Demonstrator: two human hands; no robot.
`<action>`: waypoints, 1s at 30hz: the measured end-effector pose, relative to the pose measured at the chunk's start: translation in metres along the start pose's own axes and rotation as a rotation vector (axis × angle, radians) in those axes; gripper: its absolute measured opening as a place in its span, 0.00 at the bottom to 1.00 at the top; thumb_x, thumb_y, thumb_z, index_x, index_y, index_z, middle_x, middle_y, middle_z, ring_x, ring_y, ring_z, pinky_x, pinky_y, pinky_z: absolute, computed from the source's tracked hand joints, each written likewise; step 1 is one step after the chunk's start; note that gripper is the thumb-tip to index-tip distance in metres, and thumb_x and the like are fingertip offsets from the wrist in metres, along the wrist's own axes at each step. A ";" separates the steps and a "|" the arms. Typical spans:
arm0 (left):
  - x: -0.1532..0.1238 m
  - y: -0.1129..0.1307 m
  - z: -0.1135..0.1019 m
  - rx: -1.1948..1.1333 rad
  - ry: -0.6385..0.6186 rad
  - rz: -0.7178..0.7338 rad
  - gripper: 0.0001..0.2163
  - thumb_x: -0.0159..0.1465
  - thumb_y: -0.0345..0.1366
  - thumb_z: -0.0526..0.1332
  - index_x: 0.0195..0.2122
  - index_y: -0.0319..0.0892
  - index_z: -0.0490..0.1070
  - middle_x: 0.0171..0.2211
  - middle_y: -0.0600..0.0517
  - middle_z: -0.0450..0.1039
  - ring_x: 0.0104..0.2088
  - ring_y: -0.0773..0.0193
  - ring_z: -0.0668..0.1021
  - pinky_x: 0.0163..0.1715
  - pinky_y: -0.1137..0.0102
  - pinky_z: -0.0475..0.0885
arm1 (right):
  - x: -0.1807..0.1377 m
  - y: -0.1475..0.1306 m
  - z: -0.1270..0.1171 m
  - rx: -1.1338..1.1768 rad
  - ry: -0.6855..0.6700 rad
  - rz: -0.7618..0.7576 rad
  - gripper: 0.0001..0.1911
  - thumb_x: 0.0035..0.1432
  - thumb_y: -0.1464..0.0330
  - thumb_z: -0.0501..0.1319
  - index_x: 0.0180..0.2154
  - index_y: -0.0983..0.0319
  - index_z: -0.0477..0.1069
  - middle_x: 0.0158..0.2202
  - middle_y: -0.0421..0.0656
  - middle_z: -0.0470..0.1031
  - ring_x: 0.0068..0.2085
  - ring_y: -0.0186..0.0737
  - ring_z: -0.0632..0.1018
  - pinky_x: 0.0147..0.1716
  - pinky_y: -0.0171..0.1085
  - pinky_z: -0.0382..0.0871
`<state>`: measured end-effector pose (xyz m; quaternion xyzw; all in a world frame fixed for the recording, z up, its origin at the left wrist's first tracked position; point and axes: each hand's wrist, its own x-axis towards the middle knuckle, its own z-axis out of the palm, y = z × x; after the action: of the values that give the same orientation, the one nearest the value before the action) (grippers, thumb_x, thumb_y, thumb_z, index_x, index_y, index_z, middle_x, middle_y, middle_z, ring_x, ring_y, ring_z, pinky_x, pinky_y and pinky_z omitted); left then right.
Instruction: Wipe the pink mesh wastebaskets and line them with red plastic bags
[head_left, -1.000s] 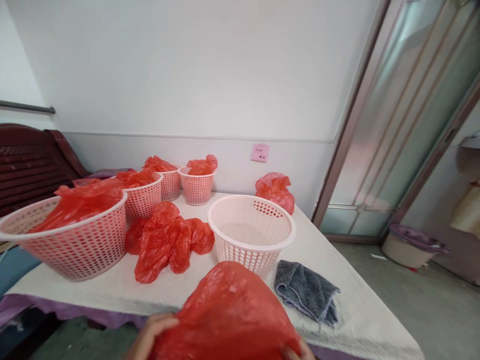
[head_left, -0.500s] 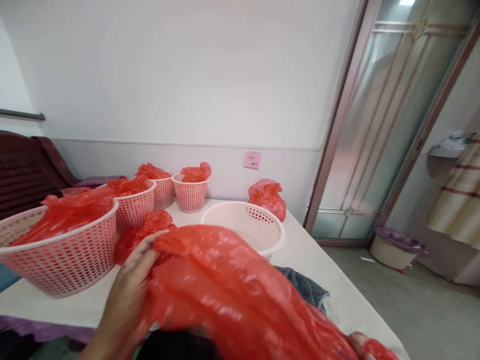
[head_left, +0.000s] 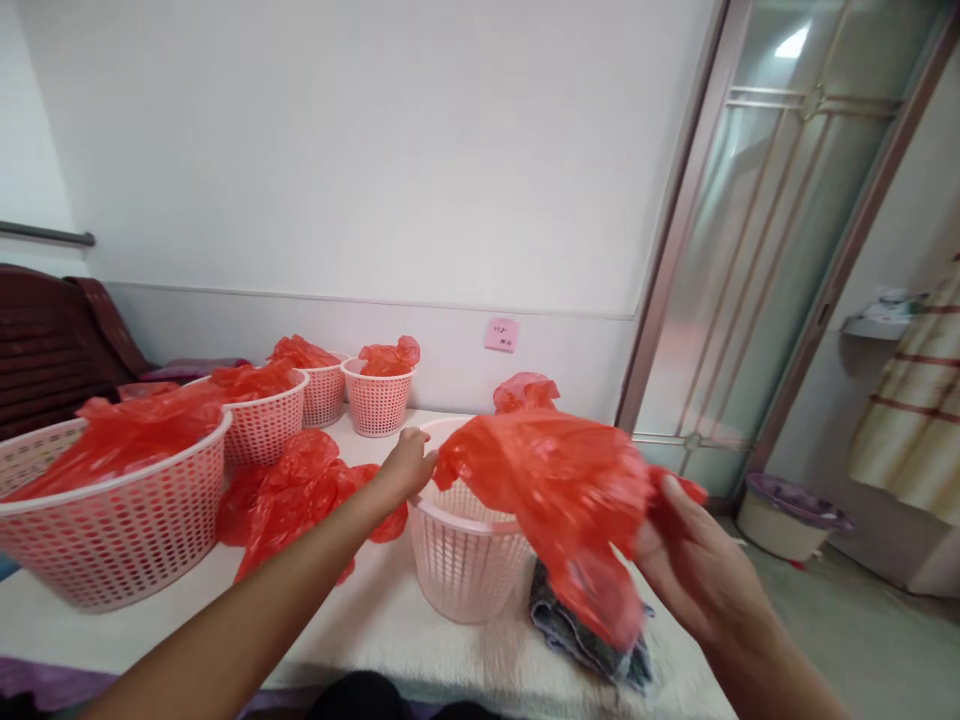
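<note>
Both my hands hold one red plastic bag [head_left: 559, 500] stretched over an empty pink lattice basket [head_left: 461, 570] near the table's front. My left hand [head_left: 407, 466] pinches the bag's left edge at the basket's near-left rim. My right hand [head_left: 686, 560] grips the bag's right side, to the right of the basket and above a grey cloth [head_left: 581, 635]. The bag hangs partly over the basket's opening and down its right side.
A large pink basket [head_left: 112, 520] lined in red stands at the left, with three smaller lined baskets [head_left: 262, 415] behind it. Loose red bags [head_left: 300, 490] lie on the white table [head_left: 187, 620]. Another red bag [head_left: 525, 392] sits at the back. A glass door [head_left: 772, 250] is on the right.
The red bag went from low in front of me up and forward onto the empty basket. My arms stretched out, and my left hand reached the basket's rim.
</note>
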<state>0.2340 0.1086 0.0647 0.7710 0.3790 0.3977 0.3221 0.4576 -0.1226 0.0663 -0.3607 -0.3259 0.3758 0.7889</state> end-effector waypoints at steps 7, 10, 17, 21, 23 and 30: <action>-0.017 -0.027 0.001 0.170 -0.174 0.033 0.13 0.55 0.27 0.54 0.39 0.41 0.73 0.40 0.46 0.78 0.42 0.58 0.77 0.44 0.66 0.69 | 0.057 0.034 0.020 -0.267 -0.101 0.151 0.14 0.54 0.59 0.65 0.38 0.61 0.70 0.34 0.42 0.79 0.34 0.37 0.80 0.39 0.37 0.75; -0.018 -0.026 -0.001 0.184 -0.253 0.053 0.17 0.54 0.27 0.56 0.46 0.40 0.70 0.45 0.44 0.77 0.44 0.59 0.78 0.43 0.68 0.70 | 0.070 0.047 0.031 -0.669 -0.177 0.022 0.15 0.57 0.57 0.58 0.40 0.62 0.69 0.37 0.46 0.78 0.38 0.43 0.80 0.42 0.45 0.74; -0.033 -0.005 -0.014 0.261 -0.361 0.174 0.20 0.68 0.48 0.42 0.29 0.44 0.68 0.29 0.52 0.74 0.32 0.61 0.75 0.36 0.66 0.68 | 0.075 0.069 0.045 -1.074 -0.223 -0.172 0.30 0.49 0.71 0.58 0.56 0.61 0.65 0.50 0.48 0.75 0.52 0.50 0.74 0.57 0.52 0.61; -0.049 -0.004 -0.011 0.388 -0.344 0.279 0.18 0.67 0.45 0.48 0.24 0.43 0.65 0.23 0.55 0.69 0.29 0.62 0.72 0.49 0.57 0.61 | 0.067 0.066 0.042 -1.254 -0.237 -0.234 0.34 0.52 0.68 0.57 0.62 0.60 0.57 0.54 0.49 0.72 0.56 0.50 0.72 0.56 0.50 0.64; -0.060 -0.008 -0.009 0.437 -0.308 0.320 0.19 0.68 0.43 0.45 0.23 0.43 0.64 0.22 0.56 0.67 0.27 0.63 0.70 0.51 0.55 0.59 | 0.064 0.061 0.040 -1.299 -0.223 -0.299 0.36 0.52 0.68 0.58 0.63 0.60 0.54 0.59 0.50 0.67 0.59 0.49 0.68 0.57 0.49 0.62; -0.117 -0.016 -0.009 0.500 -0.178 0.407 0.17 0.69 0.37 0.43 0.30 0.43 0.68 0.26 0.52 0.70 0.32 0.61 0.71 0.52 0.54 0.58 | 0.050 0.047 0.022 -1.499 -0.051 -0.496 0.32 0.57 0.70 0.54 0.63 0.64 0.52 0.58 0.54 0.64 0.55 0.49 0.70 0.52 0.47 0.67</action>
<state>0.1751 0.0198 0.0131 0.9177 0.2735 0.2798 0.0686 0.4484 -0.0528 0.0521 -0.7044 -0.5811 -0.1226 0.3886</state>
